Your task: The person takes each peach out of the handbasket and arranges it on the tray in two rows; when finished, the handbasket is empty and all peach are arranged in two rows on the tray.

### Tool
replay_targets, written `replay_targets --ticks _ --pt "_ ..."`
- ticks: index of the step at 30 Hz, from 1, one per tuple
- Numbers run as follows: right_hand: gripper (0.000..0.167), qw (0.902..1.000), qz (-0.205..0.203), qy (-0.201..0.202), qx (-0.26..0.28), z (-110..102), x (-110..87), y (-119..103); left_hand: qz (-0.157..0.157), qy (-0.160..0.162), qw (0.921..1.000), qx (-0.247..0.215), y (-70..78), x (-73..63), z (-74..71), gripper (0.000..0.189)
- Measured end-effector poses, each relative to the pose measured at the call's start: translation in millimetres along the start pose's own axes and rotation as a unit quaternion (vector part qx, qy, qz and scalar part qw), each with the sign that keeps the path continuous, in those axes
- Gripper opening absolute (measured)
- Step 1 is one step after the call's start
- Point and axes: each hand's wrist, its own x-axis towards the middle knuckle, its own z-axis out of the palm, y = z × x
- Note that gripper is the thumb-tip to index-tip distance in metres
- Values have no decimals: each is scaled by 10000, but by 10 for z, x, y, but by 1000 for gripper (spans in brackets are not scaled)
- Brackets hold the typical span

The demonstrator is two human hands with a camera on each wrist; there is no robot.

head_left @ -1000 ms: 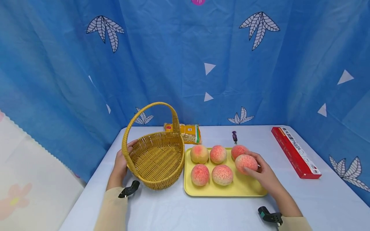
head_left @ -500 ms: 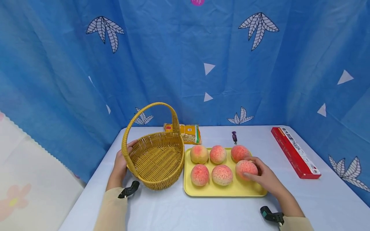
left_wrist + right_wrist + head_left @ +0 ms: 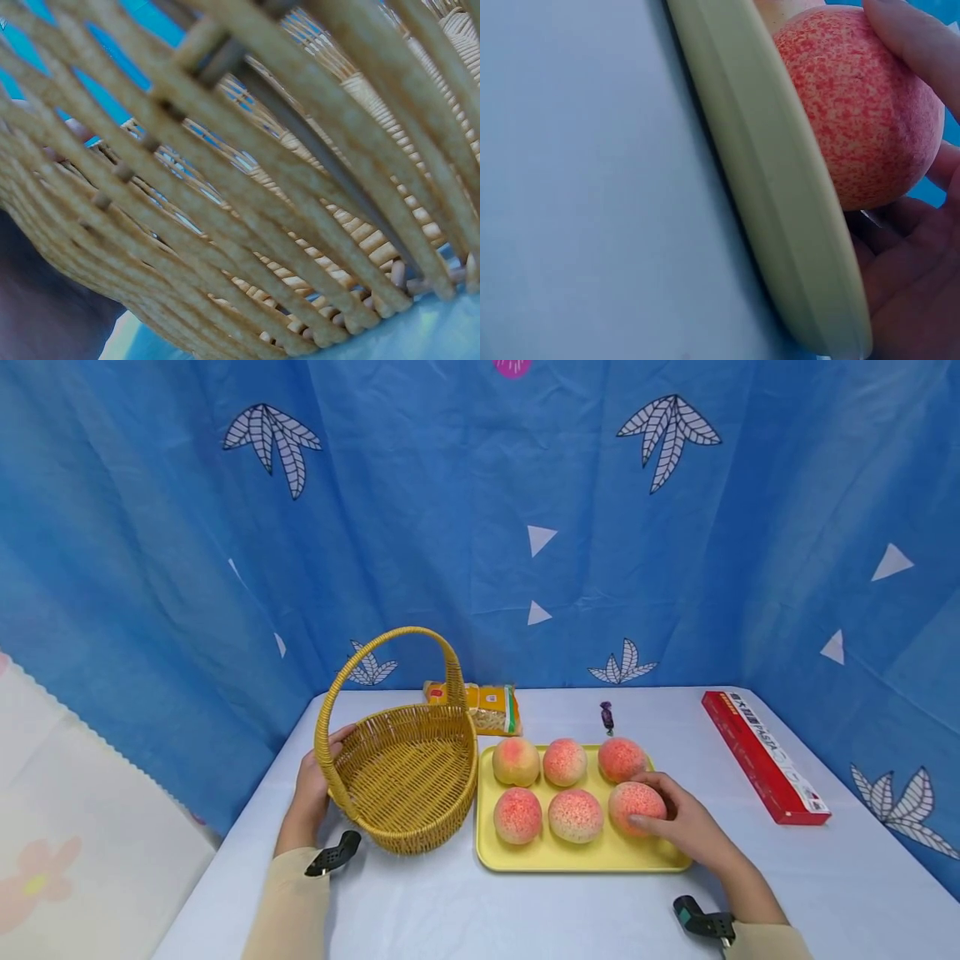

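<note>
My left hand (image 3: 311, 785) grips the left side of a woven wicker basket (image 3: 405, 835), fingers over its rim. Basket weave (image 3: 225, 195) fills most of the left wrist view, with part of the hand (image 3: 45, 292) dark at the lower left. My right hand (image 3: 686, 822) holds a speckled pink peach (image 3: 636, 806) at the front right of a yellow tray (image 3: 555, 858), thumb in front and fingers behind. In the right wrist view the thumb lies against the peach (image 3: 855, 112), beyond the tray edge (image 3: 780, 202). Several other peaches (image 3: 576, 816) sit in two rows on the tray.
Behind the basket lies a yellow pasta bag (image 3: 491, 710). A small purple wrapped candy (image 3: 607, 717) is behind the tray, and a long red pasta box (image 3: 765, 760) lies at the right. A blue curtain (image 3: 465, 527) hangs along the back of the white table (image 3: 420, 910).
The peach in my right hand has come down from in front of the back right peach to the tray's front row. My left hand and the basket stay where they were.
</note>
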Motion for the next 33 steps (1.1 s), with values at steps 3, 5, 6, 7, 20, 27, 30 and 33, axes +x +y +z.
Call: replay_targets --ticks 3,5,6,7,20,27,30,33 --pt "74 10000 -60 -11 71 -6 0 5 20 -8 10000 -14 -15 6 -4 44" --pt "74 9999 -117 -24 114 -7 0 8 17 -10 10000 -11 -19 10 -8 44" --pt "74 9998 -148 -31 132 -8 -1 9 19 -17 10000 -17 -21 11 -11 45" --pt "74 9997 -176 -43 155 -9 -2 10 11 -17 10000 -11 -20 12 -12 45" --pt "52 9988 -474 137 18 -29 -18 12 30 -41 9997 242 8 -5 -21 45" --pt "45 9983 -357 450 -100 -54 5 -64 152 -271 9955 896 40 -10 -123 50" --pt "45 9978 -274 590 -122 -98 23 -128 98 -342 9918 1228 82 -3 -151 55" --pt "45 9967 -267 722 -237 -164 57 -201 -91 -367 9867 1580 169 -1 -177 56"
